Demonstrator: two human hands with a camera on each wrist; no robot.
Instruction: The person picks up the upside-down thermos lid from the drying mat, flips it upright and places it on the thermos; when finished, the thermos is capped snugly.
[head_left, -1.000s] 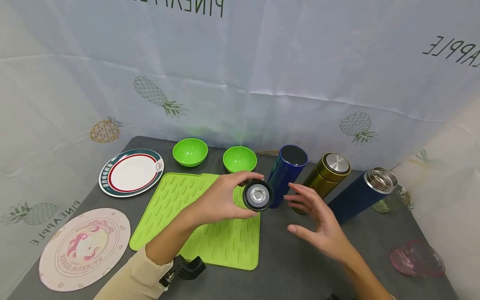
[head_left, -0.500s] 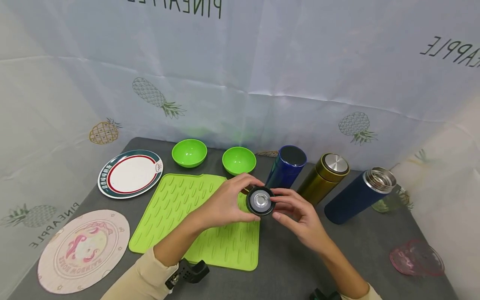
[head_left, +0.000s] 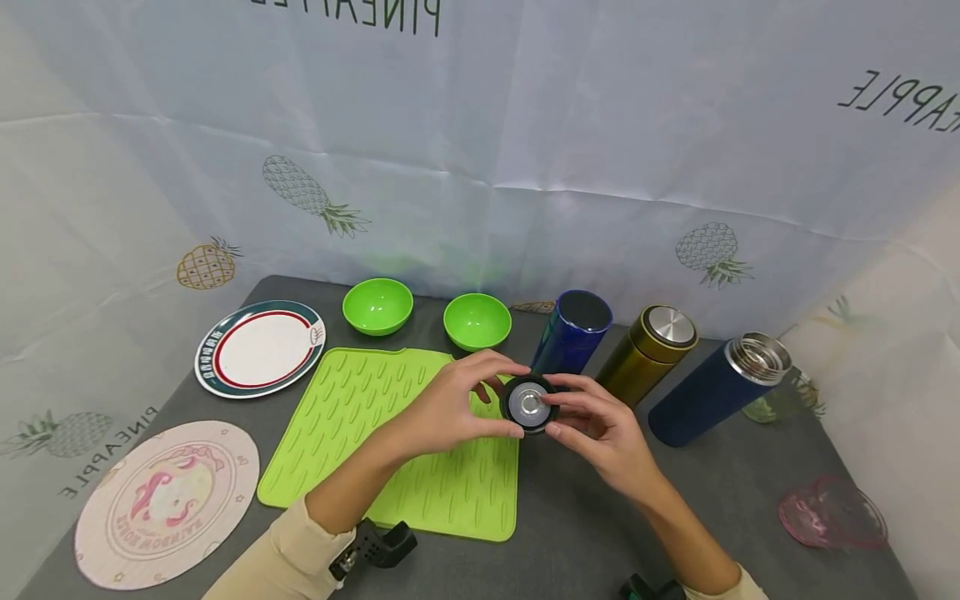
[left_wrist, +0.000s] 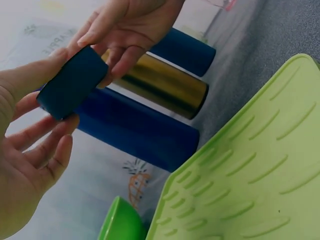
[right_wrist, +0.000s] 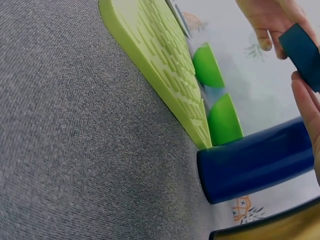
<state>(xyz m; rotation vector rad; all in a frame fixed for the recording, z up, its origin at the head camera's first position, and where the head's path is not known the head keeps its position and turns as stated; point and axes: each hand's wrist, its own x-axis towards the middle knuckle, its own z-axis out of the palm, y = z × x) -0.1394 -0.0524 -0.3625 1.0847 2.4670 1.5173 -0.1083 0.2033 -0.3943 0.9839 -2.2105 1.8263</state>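
Above the grey table (head_left: pixel 600 533), 2 hands' fingers (head_left: pixel 491 367) pinch a dark-blue lid (head_left: pixel 529 404).

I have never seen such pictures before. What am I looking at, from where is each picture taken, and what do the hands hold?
No machine here: a person's two bare hands. One camera sits on the head, one on each wrist. The left hand and the right hand together hold a small dark blue round lid with a silver inside. On the grey table lie a ridged green silicone mat, two green bowls, a white plate with a red ring, a round pink coaster and three flasks: an open blue one, a gold one, a dark navy one.
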